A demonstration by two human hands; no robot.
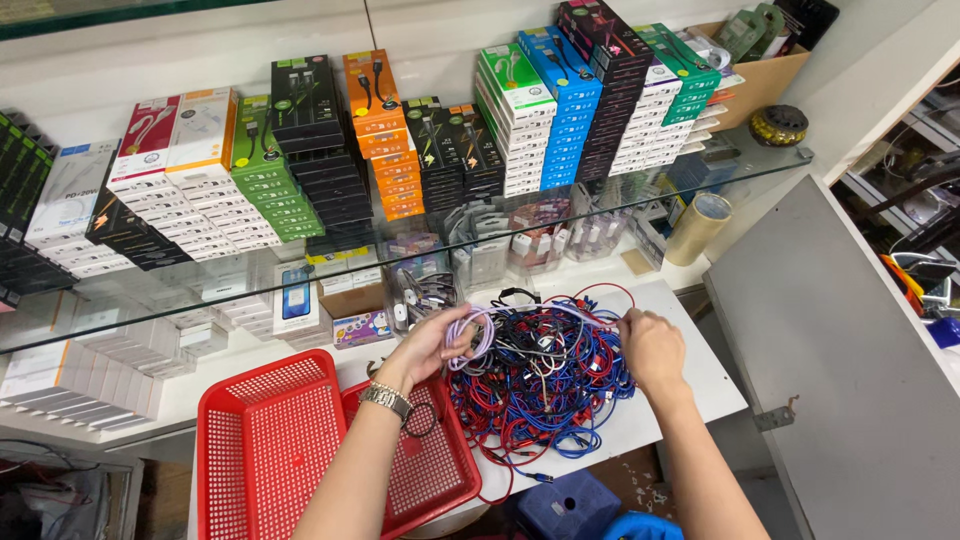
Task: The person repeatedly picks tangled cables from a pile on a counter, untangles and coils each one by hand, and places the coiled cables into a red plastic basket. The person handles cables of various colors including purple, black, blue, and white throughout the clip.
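A tangled heap of red, blue, black and white cables (540,385) lies on a white counter (690,380). My left hand (435,345), with a metal watch on the wrist, grips a coil of pale lilac cable (466,335) at the heap's left edge. My right hand (650,345) rests on the heap's right side, fingers pinched on the same lilac cable stretched across the top. Both forearms reach in from the bottom of the view.
Two red mesh baskets (270,440) sit left of the heap. A glass shelf (740,160) above carries stacks of coloured boxes (560,110). Clear cable packs (540,235) stand beneath it. A tape roll (697,228) stands at right, beside a grey panel (850,350).
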